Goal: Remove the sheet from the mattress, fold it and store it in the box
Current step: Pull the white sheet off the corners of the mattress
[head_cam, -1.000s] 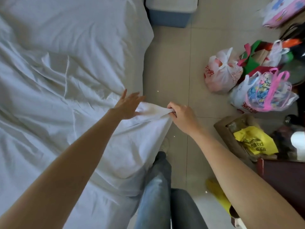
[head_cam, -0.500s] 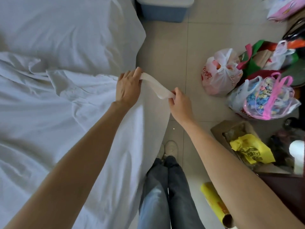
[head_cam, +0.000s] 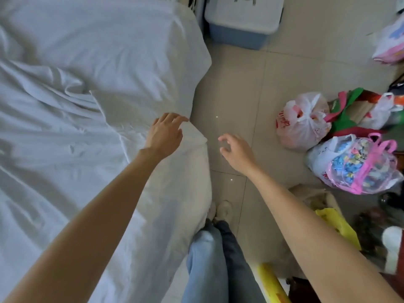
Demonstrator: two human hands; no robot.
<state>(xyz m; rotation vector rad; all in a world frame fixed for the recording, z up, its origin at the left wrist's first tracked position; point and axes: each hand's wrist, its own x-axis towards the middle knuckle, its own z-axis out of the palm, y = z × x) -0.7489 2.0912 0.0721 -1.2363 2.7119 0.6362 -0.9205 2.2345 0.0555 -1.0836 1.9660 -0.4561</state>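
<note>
Left hand (head_cam: pixel 166 133): fingers loosely spread, resting on sheet (head_cam: pixel 65 149) at mattress edge.
Right hand (head_cam: pixel 237 150): fingers apart, empty, over floor (head_cam: pixel 236 84).

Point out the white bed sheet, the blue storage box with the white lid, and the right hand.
white bed sheet (head_cam: pixel 72 132): head view, rumpled middle.
blue storage box with the white lid (head_cam: pixel 242 16): head view, lid top.
right hand (head_cam: pixel 237 150): head view, back of hand.
</note>
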